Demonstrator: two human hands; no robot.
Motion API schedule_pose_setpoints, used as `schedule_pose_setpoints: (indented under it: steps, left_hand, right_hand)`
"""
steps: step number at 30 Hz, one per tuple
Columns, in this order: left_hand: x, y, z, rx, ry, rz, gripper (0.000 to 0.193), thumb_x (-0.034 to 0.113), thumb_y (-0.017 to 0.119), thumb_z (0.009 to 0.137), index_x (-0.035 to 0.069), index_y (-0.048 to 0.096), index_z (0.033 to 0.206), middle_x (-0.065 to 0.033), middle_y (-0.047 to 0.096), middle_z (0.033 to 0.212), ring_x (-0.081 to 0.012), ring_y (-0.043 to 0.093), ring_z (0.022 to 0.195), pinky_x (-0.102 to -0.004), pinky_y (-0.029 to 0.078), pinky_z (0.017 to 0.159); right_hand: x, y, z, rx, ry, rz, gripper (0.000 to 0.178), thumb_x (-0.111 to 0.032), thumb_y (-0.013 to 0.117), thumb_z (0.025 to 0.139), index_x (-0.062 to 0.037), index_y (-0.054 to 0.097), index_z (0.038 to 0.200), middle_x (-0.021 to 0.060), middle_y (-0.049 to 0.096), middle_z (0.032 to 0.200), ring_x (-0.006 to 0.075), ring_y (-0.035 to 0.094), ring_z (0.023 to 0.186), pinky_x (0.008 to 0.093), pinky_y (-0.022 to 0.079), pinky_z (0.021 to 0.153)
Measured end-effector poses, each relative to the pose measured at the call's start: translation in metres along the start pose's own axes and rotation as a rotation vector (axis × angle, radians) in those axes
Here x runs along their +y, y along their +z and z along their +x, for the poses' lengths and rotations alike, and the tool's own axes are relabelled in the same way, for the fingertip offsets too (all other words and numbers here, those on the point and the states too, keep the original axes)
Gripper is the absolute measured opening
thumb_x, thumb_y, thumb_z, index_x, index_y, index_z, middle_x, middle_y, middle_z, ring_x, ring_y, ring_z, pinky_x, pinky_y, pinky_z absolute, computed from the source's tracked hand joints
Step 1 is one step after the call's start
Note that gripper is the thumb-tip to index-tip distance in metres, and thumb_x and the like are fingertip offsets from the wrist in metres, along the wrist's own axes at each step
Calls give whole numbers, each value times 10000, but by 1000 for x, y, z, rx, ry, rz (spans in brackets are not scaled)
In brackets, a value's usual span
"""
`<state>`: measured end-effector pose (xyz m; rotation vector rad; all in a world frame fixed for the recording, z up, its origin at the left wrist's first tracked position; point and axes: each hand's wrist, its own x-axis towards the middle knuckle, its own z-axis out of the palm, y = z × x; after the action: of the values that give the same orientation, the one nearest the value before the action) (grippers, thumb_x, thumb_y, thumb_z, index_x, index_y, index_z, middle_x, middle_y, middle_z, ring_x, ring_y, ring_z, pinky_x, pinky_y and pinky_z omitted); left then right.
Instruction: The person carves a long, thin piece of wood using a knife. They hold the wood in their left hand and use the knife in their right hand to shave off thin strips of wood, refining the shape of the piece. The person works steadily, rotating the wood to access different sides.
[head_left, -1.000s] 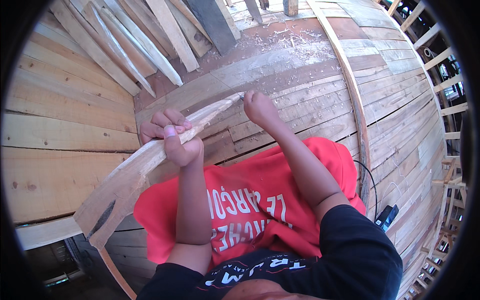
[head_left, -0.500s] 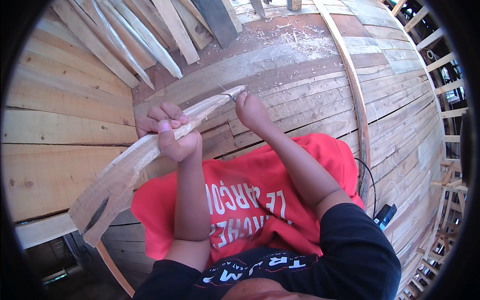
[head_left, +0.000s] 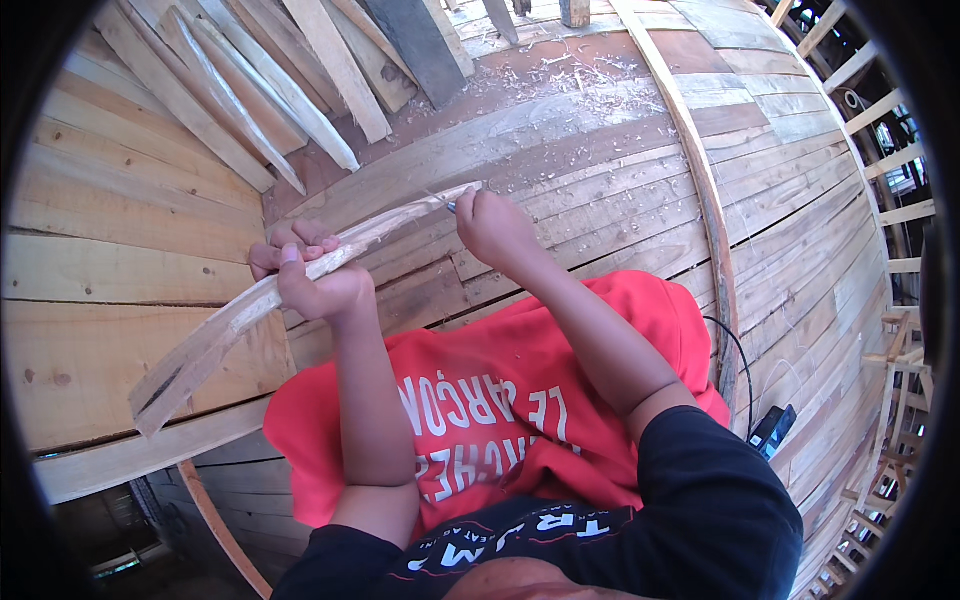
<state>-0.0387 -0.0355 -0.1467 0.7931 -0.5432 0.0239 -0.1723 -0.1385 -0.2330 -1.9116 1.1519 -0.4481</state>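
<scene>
My left hand (head_left: 322,283) is closed round the middle of a long, curved piece of rough wood (head_left: 222,318). The wood is held slanted above the plank surface. Its broad, split end hangs at the lower left, and its narrow tip points to the upper right. Beside that tip is my closed right hand (head_left: 497,235). A slim tool (head_left: 451,207) with a bluish-grey end sticks out of its fingers and meets the wood's edge. The fingers hide the rest of the tool, so its kind cannot be made out.
A red cloth (head_left: 500,400) with white letters covers my lap. Several loose boards (head_left: 340,65) lean at the upper left. Wood shavings (head_left: 590,90) litter the curved planking (head_left: 610,190). A long batten (head_left: 700,170) crosses it, and a small black device (head_left: 772,430) lies at the right.
The wood has turned about its length, so its broad end now shows edge-on. Both hands have shifted slightly left, the left one also downward. The right hand stays by the narrow tip.
</scene>
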Motion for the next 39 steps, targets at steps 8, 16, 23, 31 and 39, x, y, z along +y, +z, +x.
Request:
schedule_pose_setpoints:
  steps: [8,16,23,31,39]
  left_hand:
    - [4,14,0,62,-9,116,256,172,515,722,142,276,636,-11,306,531,-134,338,464,-262,311,470]
    - [-1,14,2,100,38,133,243,141,516,716,117,291,628,-29,300,532,-133,331,445,-259,315,451]
    - [-3,7,3,110,-6,86,238,145,516,718,120,293,639,-25,313,541,-134,343,461,-247,333,452]
    - [-4,-2,10,122,-17,58,239,141,522,717,125,297,638,-20,311,529,-132,334,453,-247,334,448]
    - [0,-1,10,104,-35,53,236,143,519,717,134,294,648,-16,319,538,-128,327,463,-244,319,446]
  right_hand:
    - [18,9,10,85,-15,1,521,-283,342,995,45,635,715,308,629,735,498,620,721,577,486,750]
    - [17,14,8,121,-5,-54,540,-273,341,998,20,635,652,294,624,697,485,618,694,579,481,711]
    - [19,12,2,37,-83,-47,572,-309,329,1010,24,641,666,280,629,689,480,626,699,566,495,693]
    - [2,-4,-3,3,-117,77,667,-446,281,1036,36,645,753,297,620,737,490,615,771,550,472,720]
    - [-5,-3,-11,43,-221,229,560,-405,336,1036,43,626,866,306,631,819,490,617,796,555,465,726]
